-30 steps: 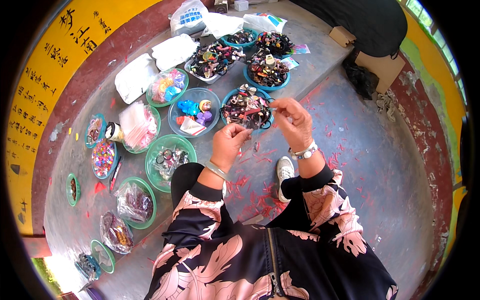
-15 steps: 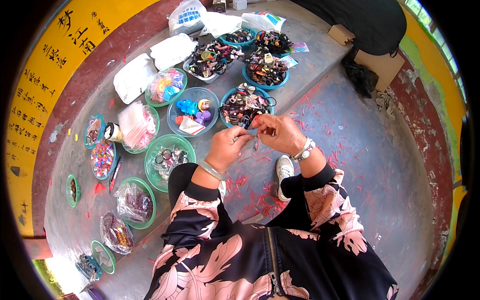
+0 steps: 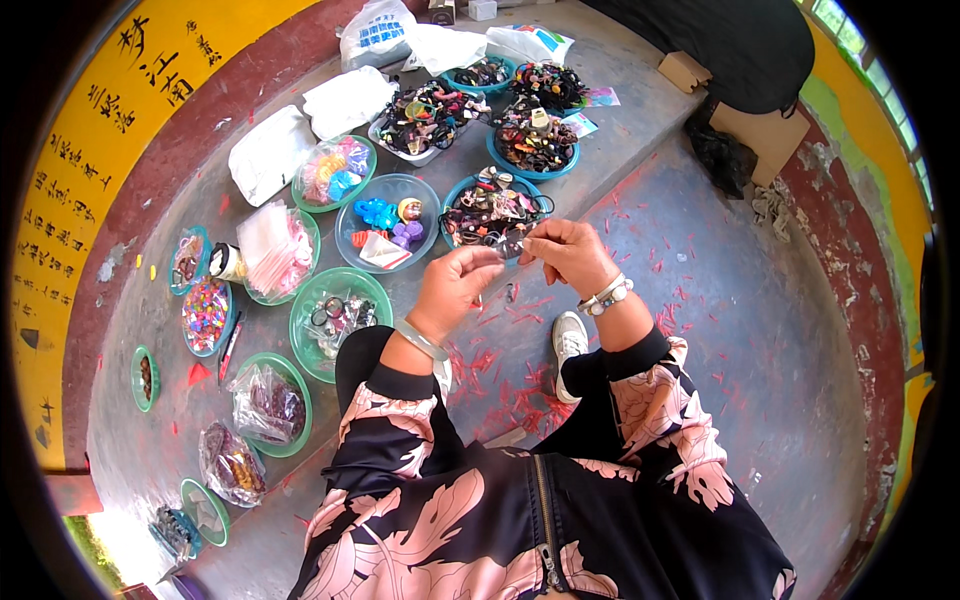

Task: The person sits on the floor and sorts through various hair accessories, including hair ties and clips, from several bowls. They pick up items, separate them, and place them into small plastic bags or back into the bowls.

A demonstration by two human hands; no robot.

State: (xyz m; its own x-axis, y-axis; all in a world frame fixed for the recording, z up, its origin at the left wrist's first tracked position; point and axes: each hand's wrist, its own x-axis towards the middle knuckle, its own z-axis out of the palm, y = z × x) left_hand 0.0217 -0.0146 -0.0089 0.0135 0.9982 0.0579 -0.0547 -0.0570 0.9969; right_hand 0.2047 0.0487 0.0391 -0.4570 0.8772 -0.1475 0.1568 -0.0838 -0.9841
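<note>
1. Packet [image 3: 511, 246]: small, clear, seemingly plastic; it lies between the hands, before the blue bowl [image 3: 460, 186].
2. Right hand [image 3: 573, 263]: thumb and fingers pinch its right end.
3. Left hand [image 3: 447, 293]: fingertips beside its left end; whether they grip cannot be told.
4. Handling: probably light, pliant and slippery; best pinched by an edge, gently, since thin film may crease.

Small dark item [image 3: 511, 248] at the right hand's [image 3: 572, 262] fingertips is too small to identify, and whether the left hand [image 3: 452, 288] also grips it is unclear. Left shoe [image 3: 444, 374] mostly hidden by the left forearm; near edge crops the jacket [image 3: 430, 530], far edge the black sheet [image 3: 735, 45].
</note>
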